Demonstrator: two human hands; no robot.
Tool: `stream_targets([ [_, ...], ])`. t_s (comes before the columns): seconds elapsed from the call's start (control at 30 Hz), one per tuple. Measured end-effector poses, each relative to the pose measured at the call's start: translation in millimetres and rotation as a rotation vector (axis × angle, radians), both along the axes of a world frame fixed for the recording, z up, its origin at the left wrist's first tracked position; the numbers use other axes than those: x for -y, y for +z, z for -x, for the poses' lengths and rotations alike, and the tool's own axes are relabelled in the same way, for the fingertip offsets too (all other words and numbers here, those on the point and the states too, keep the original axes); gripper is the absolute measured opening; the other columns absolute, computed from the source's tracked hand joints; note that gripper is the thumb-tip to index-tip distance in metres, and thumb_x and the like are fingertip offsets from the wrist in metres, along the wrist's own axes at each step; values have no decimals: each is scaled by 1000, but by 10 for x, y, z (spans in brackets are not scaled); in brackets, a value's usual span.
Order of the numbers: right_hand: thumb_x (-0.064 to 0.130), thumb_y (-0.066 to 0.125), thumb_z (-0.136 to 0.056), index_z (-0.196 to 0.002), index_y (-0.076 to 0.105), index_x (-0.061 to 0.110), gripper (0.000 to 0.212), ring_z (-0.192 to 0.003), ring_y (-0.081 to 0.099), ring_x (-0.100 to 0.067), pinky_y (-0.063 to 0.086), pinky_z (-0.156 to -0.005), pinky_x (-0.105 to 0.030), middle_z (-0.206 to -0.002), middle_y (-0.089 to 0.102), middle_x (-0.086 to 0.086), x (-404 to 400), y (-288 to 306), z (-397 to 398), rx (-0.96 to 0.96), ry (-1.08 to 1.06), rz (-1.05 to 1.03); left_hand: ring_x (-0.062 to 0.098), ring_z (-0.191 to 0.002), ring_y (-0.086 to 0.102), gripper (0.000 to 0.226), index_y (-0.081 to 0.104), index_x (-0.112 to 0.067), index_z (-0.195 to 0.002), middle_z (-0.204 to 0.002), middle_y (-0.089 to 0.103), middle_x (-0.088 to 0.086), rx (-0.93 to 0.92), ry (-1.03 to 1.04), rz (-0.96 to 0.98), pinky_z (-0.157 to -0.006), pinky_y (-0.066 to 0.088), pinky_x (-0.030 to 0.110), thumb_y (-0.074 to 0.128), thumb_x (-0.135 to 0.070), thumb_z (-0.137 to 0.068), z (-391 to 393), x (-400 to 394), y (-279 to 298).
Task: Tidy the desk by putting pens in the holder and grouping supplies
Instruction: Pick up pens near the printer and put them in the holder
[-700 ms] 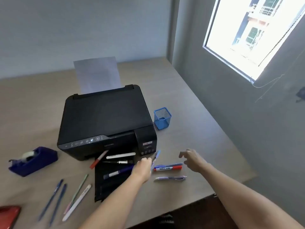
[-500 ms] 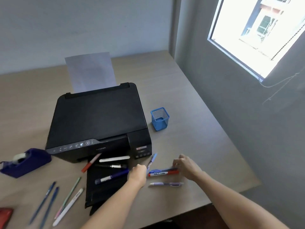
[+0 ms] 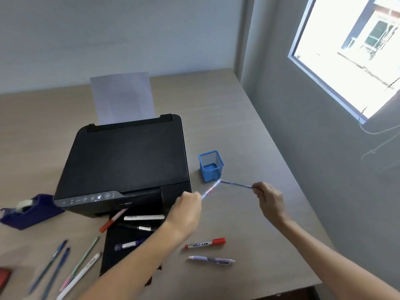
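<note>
Head view looks down on a pale wooden desk [image 3: 249,131] with a black inkjet printer [image 3: 123,161] in the middle. Just right of the printer stands a small blue wire-mesh pen holder [image 3: 211,166], square and seemingly empty.

Each hand has a pen. Left hand [image 3: 187,204] is clenched round the lower end of a slim white-and-blue pen [image 3: 211,188], which slants up toward the holder. Right hand [image 3: 269,197] pinches the end of a thin blue pen [image 3: 237,184] between fingertips. The two pen tips meet, or nearly so (motion blur hides which), just in front of the holder's near wall.

More pens lie about: a red-capped marker [image 3: 205,244] and a lilac click pen [image 3: 211,260] near the front edge, several on the printer's black output tray [image 3: 121,245], and four more at the far left. A dark blue tape dispenser [image 3: 28,210] sits left of the printer.

These pens should handle as light, stiff, smooth rods, likely to roll if dropped flat. Gripping them near one end, as now, leaves the other free to go in tip-first. The mesh holder looks light, so a careless poke against its wall could shove or tip it.
</note>
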State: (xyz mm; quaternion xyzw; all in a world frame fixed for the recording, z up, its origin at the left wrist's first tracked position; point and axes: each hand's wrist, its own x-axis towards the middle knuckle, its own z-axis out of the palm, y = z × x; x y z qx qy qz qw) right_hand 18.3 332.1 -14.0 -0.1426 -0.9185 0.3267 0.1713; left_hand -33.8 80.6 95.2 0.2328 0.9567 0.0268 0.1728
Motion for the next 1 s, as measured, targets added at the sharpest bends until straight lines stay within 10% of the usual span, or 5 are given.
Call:
stream_targets([
  [0.43,3,60,-82,-74,68,1,11,-71,63,-33,46,-64,-32,-75,71,-16,365,238,1271,105,76,-13,28,-90,66,23,61,1,-106,-86,62,12,55,129,-25,-65,48,32,69,-3,-84,1207,-854,-62],
  [0.73,18,65,-86,-105,69,16,19,-65,56,-16,49,-68,-30,-76,65,-2,454,-32,561,51,206,36,34,-86,66,11,63,-7,-95,-94,69,15,-29,-41,-277,-75,56,40,61,-16,-88,668,-272,-115],
  [1.0,42,62,-76,-98,63,19,32,-89,56,-26,49,-76,-33,-96,56,-8,779,-605,-287,524,655,-84,39,-105,61,28,61,-6,-111,-116,59,16,323,-308,229,-82,50,45,63,-19,-86,-335,340,-1083],
])
